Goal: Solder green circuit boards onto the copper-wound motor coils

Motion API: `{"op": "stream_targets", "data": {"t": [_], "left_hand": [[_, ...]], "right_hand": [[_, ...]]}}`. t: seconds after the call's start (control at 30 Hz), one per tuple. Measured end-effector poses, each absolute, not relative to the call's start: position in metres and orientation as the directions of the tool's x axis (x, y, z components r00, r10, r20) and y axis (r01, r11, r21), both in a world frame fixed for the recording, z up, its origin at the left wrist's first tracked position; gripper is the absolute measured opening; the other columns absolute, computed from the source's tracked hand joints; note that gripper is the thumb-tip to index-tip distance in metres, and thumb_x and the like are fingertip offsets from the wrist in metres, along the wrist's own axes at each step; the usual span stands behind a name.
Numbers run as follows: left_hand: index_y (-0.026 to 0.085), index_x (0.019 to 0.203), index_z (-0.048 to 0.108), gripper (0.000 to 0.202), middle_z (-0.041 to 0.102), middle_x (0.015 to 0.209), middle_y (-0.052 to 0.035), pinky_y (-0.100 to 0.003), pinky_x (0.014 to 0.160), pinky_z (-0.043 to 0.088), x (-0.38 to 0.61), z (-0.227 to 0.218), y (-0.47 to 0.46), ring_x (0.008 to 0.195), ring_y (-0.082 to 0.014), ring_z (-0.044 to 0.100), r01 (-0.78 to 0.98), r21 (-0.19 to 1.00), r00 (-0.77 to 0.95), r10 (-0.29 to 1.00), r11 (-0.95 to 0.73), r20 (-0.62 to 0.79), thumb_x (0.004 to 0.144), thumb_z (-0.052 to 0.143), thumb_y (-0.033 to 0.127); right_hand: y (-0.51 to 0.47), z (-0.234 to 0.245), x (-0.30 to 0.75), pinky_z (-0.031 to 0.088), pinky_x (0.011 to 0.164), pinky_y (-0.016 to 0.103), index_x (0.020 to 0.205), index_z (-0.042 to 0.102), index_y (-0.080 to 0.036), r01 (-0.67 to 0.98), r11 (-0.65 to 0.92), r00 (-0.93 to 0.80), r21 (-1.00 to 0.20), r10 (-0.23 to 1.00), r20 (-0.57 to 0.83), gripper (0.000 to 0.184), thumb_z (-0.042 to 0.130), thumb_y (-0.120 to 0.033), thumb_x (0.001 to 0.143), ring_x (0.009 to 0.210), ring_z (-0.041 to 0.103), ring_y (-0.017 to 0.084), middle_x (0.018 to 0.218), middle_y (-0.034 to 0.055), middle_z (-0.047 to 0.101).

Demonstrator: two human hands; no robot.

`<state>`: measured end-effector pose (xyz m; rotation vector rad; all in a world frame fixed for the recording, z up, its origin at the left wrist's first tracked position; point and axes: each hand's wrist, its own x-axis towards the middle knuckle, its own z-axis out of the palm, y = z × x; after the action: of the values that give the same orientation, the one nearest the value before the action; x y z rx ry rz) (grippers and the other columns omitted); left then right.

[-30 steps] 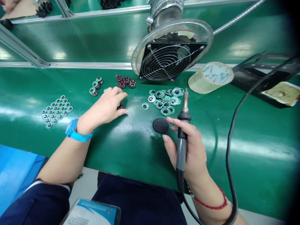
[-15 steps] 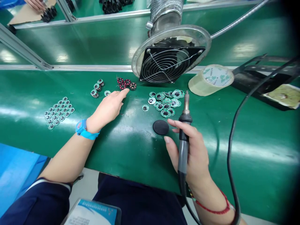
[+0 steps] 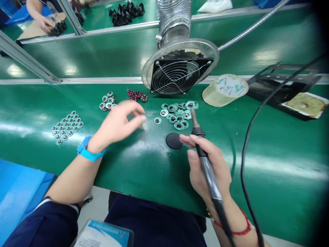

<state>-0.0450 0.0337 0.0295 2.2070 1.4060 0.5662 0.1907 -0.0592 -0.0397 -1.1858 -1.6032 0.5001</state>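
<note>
My right hand (image 3: 208,164) grips a soldering iron (image 3: 205,161) like a pen, its tip over a heap of round green circuit boards (image 3: 177,113). A black round pad (image 3: 174,140) lies just left of that hand. My left hand (image 3: 120,123), with a blue wristband, hovers blurred above the green mat, fingers pinched together near a lone green board (image 3: 157,120); what they hold is too smeared to name. Behind it lie a few red-wound coils (image 3: 136,95) and a small cluster of assembled parts (image 3: 107,102).
A fume extractor fan (image 3: 177,73) stands at the back with a tape roll (image 3: 224,90) to its right and a black iron stand (image 3: 285,91) with sponge. Rows of green boards (image 3: 67,126) lie far left. Another person's hand (image 3: 45,24) works across the belt.
My left hand has pulled back from the red coils toward me and to the right, fingers now pinched. My right hand has tilted the soldering iron so its tip leans left.
</note>
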Motion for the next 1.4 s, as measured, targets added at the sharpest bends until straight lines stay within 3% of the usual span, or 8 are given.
{"op": "stream_targets", "data": {"t": [0.07, 0.13, 0.2, 0.37, 0.43, 0.5, 0.67, 1.4], "left_hand": [[0.016, 0.083, 0.063, 0.023, 0.069, 0.074, -0.0030, -0.025, 0.066, 0.053, -0.021, 0.030, 0.013, 0.067, -0.0127, 0.064, 0.351, 0.898, 0.793, 0.594, -0.265, -0.135, 0.091, 0.052, 0.036], [0.015, 0.085, 0.066, 0.026, 0.070, 0.077, -0.0043, -0.024, 0.067, 0.052, 0.001, 0.022, -0.006, 0.069, -0.0125, 0.064, 0.130, 0.969, 0.962, 0.265, -0.208, -0.072, 0.090, 0.056, 0.039], [0.015, 0.084, 0.067, 0.026, 0.071, 0.077, -0.0059, -0.025, 0.070, 0.052, 0.014, 0.014, -0.018, 0.069, -0.0135, 0.064, 0.006, 0.952, 0.978, 0.200, -0.305, 0.058, 0.090, 0.056, 0.038], [0.013, 0.089, 0.067, 0.020, 0.071, 0.088, -0.0084, -0.024, 0.082, 0.053, -0.001, 0.020, -0.004, 0.084, -0.0131, 0.065, 0.132, 0.847, 0.789, 0.572, -0.516, 0.225, 0.092, 0.054, 0.028], [0.014, 0.097, 0.067, 0.022, 0.068, 0.093, -0.0090, -0.030, 0.086, 0.052, -0.022, 0.027, 0.013, 0.090, -0.0163, 0.062, 0.498, 0.641, 0.569, 0.778, -0.584, 0.267, 0.094, 0.051, 0.029], [0.011, 0.109, 0.066, 0.027, 0.063, 0.106, -0.0147, -0.042, 0.092, 0.049, -0.047, 0.029, 0.031, 0.103, -0.0251, 0.058, 0.861, 0.325, 0.316, 0.912, -0.391, 0.260, 0.093, 0.049, 0.026], [0.009, 0.129, 0.057, 0.044, 0.054, 0.113, -0.0195, -0.049, 0.089, 0.049, -0.095, 0.018, 0.057, 0.104, -0.0318, 0.054, 0.982, -0.067, 0.178, 0.982, -0.174, 0.059, 0.086, 0.051, 0.015], [0.014, 0.113, 0.067, 0.032, 0.062, 0.105, -0.0104, -0.035, 0.083, 0.050, -0.095, 0.013, 0.063, 0.088, -0.0203, 0.059, 0.945, 0.192, 0.270, 0.963, -0.264, -0.008, 0.088, 0.052, 0.024]], "right_hand": [[-0.062, -0.037, 0.186, 0.058, 0.088, 0.042, 0.129, 0.051, -0.027, 0.314, 0.410, 0.077, -0.857, 0.888, 0.453, 0.038, 0.052, -0.015, 0.093, 0.092, 0.073, 0.020, 0.108, 0.0049, 0.073], [-0.064, -0.032, 0.181, 0.061, 0.083, 0.039, 0.126, 0.051, -0.027, 0.186, 0.396, 0.041, -0.899, 0.911, 0.410, 0.032, 0.048, -0.017, 0.095, 0.087, 0.074, 0.018, 0.104, 0.0034, 0.075], [-0.065, -0.026, 0.177, 0.062, 0.080, 0.035, 0.121, 0.051, -0.027, 0.107, 0.381, -0.075, -0.918, 0.924, 0.375, 0.026, 0.046, -0.021, 0.097, 0.089, 0.074, 0.018, 0.103, 0.0031, 0.075], [-0.063, -0.025, 0.177, 0.063, 0.070, 0.031, 0.115, 0.052, -0.025, 0.076, 0.413, -0.013, -0.908, 0.911, 0.413, 0.020, 0.050, -0.025, 0.095, 0.085, 0.074, 0.018, 0.104, 0.0064, 0.075], [-0.063, -0.029, 0.180, 0.062, 0.063, 0.031, 0.116, 0.051, -0.024, 0.035, 0.419, 0.084, -0.907, 0.903, 0.420, 0.022, 0.053, -0.022, 0.093, 0.077, 0.074, 0.018, 0.101, 0.0063, 0.075], [-0.063, -0.032, 0.184, 0.062, 0.064, 0.032, 0.114, 0.052, -0.023, 0.062, 0.431, 0.122, -0.900, 0.892, 0.435, 0.026, 0.057, -0.016, 0.090, 0.077, 0.074, 0.017, 0.102, 0.0066, 0.074], [-0.065, -0.035, 0.187, 0.061, 0.069, 0.034, 0.120, 0.052, -0.021, 0.233, 0.469, 0.025, -0.852, 0.873, 0.487, 0.041, 0.060, -0.007, 0.083, 0.084, 0.072, 0.018, 0.112, 0.0105, 0.071], [-0.065, -0.034, 0.189, 0.061, 0.069, 0.035, 0.123, 0.052, -0.023, 0.367, 0.462, -0.034, -0.807, 0.874, 0.485, 0.042, 0.060, -0.009, 0.084, 0.085, 0.071, 0.017, 0.113, 0.0090, 0.071]]}}
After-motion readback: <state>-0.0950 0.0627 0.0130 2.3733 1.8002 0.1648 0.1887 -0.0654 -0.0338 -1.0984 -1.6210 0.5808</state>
